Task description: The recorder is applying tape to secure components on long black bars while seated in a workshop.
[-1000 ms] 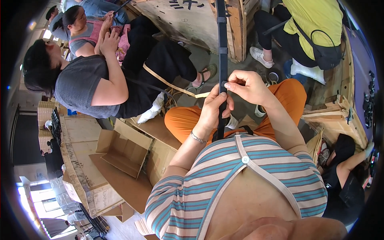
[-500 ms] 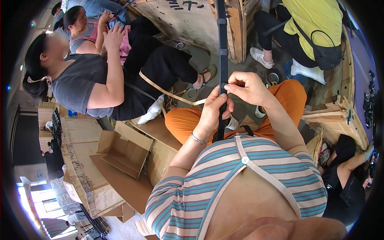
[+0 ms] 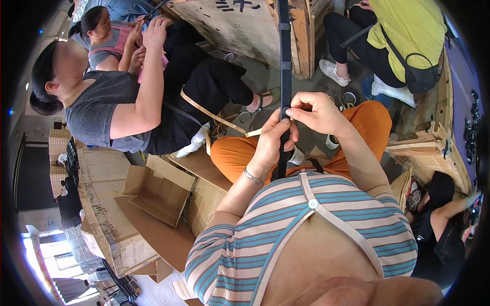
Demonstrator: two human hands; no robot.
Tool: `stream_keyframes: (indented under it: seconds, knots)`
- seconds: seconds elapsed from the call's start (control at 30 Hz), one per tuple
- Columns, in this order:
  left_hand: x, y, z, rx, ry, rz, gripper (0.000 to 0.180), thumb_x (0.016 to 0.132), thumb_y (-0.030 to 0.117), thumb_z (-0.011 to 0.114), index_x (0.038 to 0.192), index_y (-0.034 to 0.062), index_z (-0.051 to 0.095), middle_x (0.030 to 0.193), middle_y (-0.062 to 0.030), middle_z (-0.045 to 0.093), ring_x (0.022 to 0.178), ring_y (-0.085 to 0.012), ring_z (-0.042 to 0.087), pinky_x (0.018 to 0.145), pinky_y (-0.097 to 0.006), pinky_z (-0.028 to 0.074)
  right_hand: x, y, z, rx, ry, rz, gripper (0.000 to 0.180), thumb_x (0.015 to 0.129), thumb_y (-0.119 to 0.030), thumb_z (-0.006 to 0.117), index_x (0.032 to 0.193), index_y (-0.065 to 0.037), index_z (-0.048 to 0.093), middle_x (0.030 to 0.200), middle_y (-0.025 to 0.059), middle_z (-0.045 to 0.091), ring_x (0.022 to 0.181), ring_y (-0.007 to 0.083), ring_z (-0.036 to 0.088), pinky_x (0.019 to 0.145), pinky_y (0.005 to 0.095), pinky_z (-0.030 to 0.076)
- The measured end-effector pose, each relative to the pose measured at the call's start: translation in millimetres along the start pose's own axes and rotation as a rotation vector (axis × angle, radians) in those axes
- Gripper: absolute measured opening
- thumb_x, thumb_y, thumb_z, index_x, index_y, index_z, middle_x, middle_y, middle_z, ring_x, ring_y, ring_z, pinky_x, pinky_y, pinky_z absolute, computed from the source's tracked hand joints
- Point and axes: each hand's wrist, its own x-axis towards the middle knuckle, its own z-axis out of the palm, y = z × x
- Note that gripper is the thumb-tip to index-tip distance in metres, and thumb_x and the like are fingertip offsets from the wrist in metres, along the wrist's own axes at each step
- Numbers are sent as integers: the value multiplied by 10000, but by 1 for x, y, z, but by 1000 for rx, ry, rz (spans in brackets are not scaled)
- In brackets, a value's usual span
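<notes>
Head view: long black strap [image 3: 284, 76], stretched upright.

black strap [image 3: 284, 76] | orange trousers [image 3: 240, 153] | top [image 3: 265, 245] striped blue, salmon and cream, white button [image 3: 313, 203] | silver bracelet [image 3: 252, 177] | co-worker's grey shirt [image 3: 99, 109], black trousers [image 3: 204, 81] | yellow-green shirt [image 3: 413, 30] on another person | brown open cardboard box [image 3: 153, 191] | pale wooden crate [image 3: 240, 25]

Left hand [image 3: 273, 140] raised, fingers curled in a grip, bracelet at wrist, right hand [image 3: 316, 111] just beside, thumb and forefinger pinched, forearms bent upward
</notes>
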Motion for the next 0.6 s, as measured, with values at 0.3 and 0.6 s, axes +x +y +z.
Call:
stream_keyframes:
  seconds: [0.3, 0.6]
  knots:
    - [5, 2, 2, 71, 75, 15, 227, 928, 117, 362, 1126, 46, 447, 631, -83, 522, 416, -83, 370, 394, -195, 294, 9, -3, 1, -191, 60, 193, 201, 759, -173, 666, 699, 5, 596, 613, 37, 573, 562, 76, 495, 519, 240, 394]
    - [19, 15, 0, 122, 81, 61, 266, 897, 93, 329, 1132, 33, 439, 625, -112, 545, 387, -100, 392, 376, -206, 320, 30, 12, -2, -85, 54, 189, 241, 748, -229, 656, 756, 12, 653, 653, 73, 627, 617, 123, 594, 573, 253, 438]
